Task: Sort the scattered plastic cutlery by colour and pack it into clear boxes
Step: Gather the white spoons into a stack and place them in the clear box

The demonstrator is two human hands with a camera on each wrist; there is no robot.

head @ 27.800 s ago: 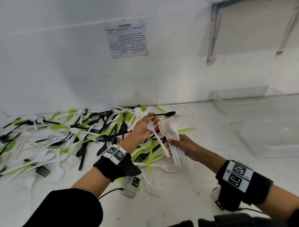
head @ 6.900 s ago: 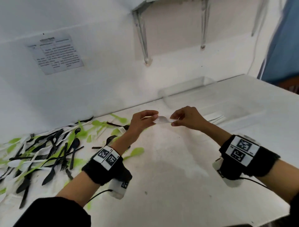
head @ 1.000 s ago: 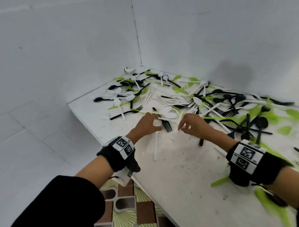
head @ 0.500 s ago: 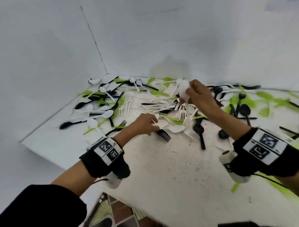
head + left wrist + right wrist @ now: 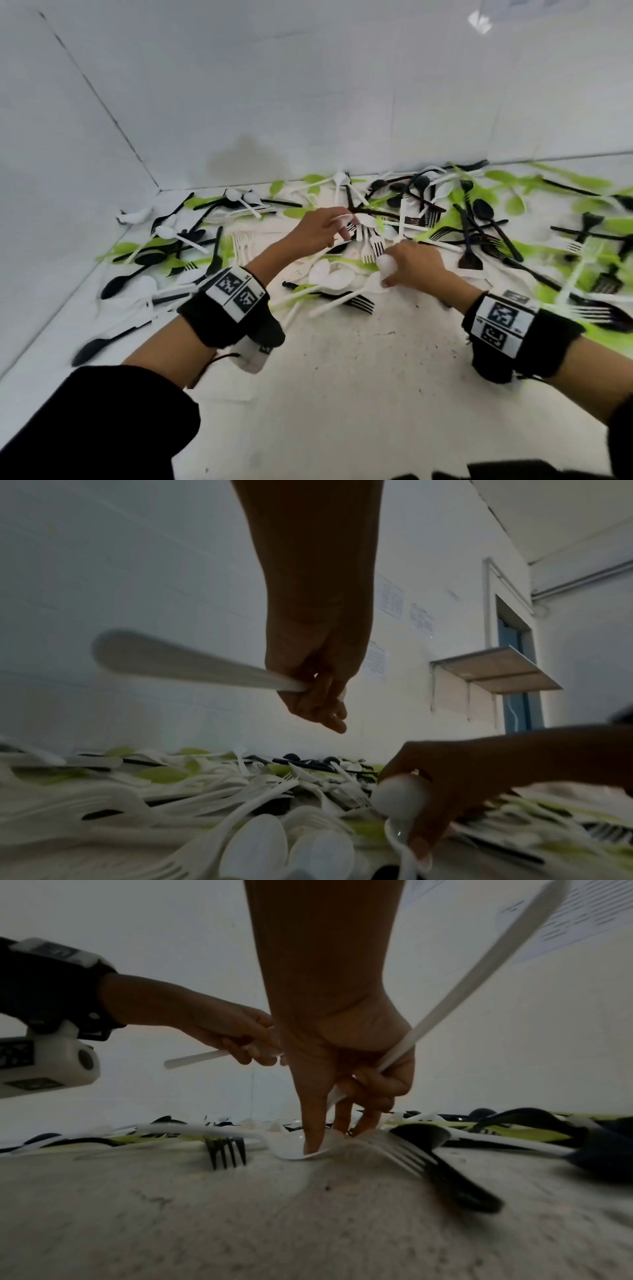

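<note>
White, black and green plastic cutlery [image 5: 442, 219] lies scattered over the white table [image 5: 359, 377] toward the wall corner. My left hand [image 5: 334, 228] hovers above the pile and grips a white utensil by its handle [image 5: 192, 664]; its working end is hidden by my fingers. My right hand [image 5: 390, 274] is down at the near edge of the pile. It holds a white spoon [image 5: 479, 974] whose bowl [image 5: 387, 263] sticks out by the thumb. The right fingertips [image 5: 313, 1139] press on another white spoon [image 5: 294, 1149] lying on the table.
Two white spoons [image 5: 329, 274] and a black fork [image 5: 356, 301] lie just left of my right hand. A black fork [image 5: 441, 1167] lies close to its right. Walls close the table at the left and back. No clear box is in view.
My right hand has come down from above the pile to the table, still holding its white spoon. My left hand has lifted a white utensil off the table and moved farther in.
</note>
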